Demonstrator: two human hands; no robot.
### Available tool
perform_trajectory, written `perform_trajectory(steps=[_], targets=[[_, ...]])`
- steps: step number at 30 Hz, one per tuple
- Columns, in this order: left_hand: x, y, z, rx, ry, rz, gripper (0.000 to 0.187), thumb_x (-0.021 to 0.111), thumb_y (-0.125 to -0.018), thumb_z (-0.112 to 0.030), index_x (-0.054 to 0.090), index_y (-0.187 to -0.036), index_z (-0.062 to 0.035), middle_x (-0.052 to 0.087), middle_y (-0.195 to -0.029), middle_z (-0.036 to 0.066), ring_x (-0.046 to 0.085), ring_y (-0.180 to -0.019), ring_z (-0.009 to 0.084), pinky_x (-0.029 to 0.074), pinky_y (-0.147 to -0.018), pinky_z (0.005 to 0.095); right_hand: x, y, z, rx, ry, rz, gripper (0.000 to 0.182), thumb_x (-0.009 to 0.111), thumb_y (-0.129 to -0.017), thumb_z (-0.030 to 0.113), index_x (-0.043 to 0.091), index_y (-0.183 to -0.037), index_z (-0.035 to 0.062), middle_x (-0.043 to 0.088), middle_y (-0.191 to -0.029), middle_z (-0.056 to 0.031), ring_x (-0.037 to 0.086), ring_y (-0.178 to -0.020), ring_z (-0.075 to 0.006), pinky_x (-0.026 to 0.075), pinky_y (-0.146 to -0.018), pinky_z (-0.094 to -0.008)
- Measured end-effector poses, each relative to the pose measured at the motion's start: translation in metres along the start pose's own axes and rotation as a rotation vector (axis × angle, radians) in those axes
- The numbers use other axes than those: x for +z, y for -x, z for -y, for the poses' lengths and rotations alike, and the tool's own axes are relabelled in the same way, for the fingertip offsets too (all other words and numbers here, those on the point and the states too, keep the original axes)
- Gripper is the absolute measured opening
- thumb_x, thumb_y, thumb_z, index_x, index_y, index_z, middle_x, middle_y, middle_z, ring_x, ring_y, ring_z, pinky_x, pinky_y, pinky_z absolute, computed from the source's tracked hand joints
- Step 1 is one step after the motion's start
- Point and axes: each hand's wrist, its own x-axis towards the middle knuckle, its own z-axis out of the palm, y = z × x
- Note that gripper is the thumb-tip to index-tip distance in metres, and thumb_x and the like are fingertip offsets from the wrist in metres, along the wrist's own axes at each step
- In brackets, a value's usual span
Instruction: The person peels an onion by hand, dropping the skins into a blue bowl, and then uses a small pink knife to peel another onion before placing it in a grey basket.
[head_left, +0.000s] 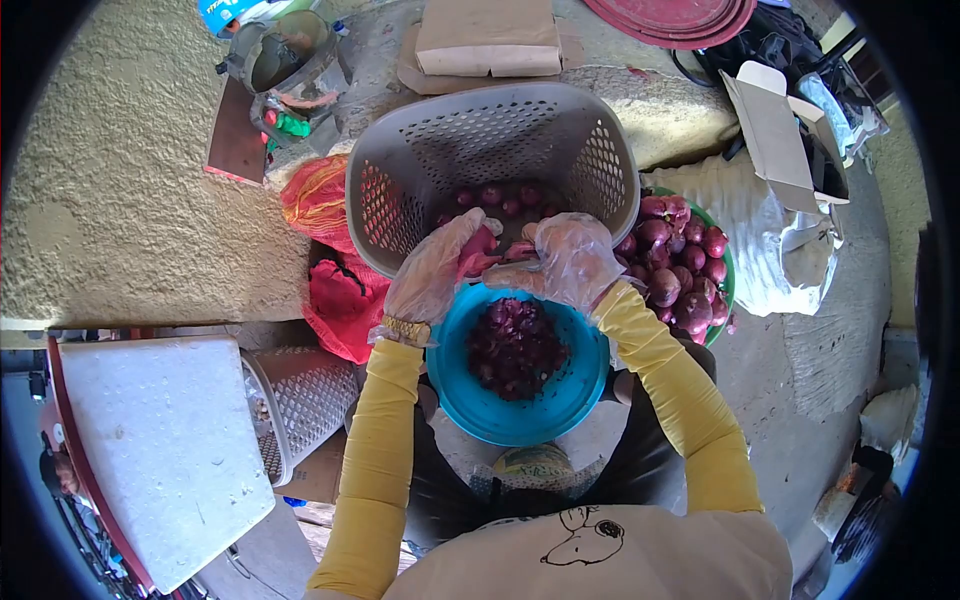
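Pale shirt, cut off below; left hand and right hand, plastic-gloved, grip pinkish pieces too obscured to name, basket close ahead, blue basin open beneath

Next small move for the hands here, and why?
I'd probably draw both gloved hands, left hand and right hand, slightly back over the blue basin. They're at the near rim of the grey basket, with reddish stuff at the left fingers. Loose purple bits lie in the basin, rounded onions in the basket, so fresh scraps likely belong over the basin.
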Motion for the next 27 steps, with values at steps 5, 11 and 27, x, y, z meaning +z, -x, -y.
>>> perform_trajectory(steps=[5,11,27], targets=[[-0.001,-0.001,-0.005,0.111,-0.091,-0.041,0.067,0.062,-0.103,-0.005,0.035,-0.163,-0.0174,0.063,-0.141,0.014,0.067,-0.12,0.0263,0.058,-0.097,0.0377,0.005,0.0,-0.002,0.024,0.022,0.03,0.072,0.07,-0.076,0.082,0.073,-0.079,0.0101,0.068,-0.069,-0.0131,0.07,-0.071,-0.0358,0.056,-0.064,-0.0456],[0.001,-0.001,-0.008,0.068,-0.033,-0.032,0.081,0.069,-0.094,0.004,0.033,-0.164,-0.0181,0.063,-0.142,0.015,0.066,-0.122,0.0283,0.057,-0.102,0.0371,0.005,0.0,-0.003,0.004,0.017,0.042,0.072,0.068,-0.078,0.082,0.071,-0.079,0.0099,0.067,-0.069,-0.0128,0.07,-0.073,-0.0363,0.056,-0.068,-0.0464],[0.0,-0.003,-0.005,-0.068,0.037,0.043,0.088,0.065,-0.089,0.016,0.032,-0.164,-0.0165,0.062,-0.142,0.014,0.067,-0.119,0.0257,0.058,-0.097,0.0357,0.002,0.001,-0.001,0.061,-0.048,0.125,0.062,0.074,-0.082,0.068,0.075,-0.086,0.0066,0.072,-0.083,-0.016,0.071,-0.088,-0.0378,0.056,-0.081,-0.0476]])
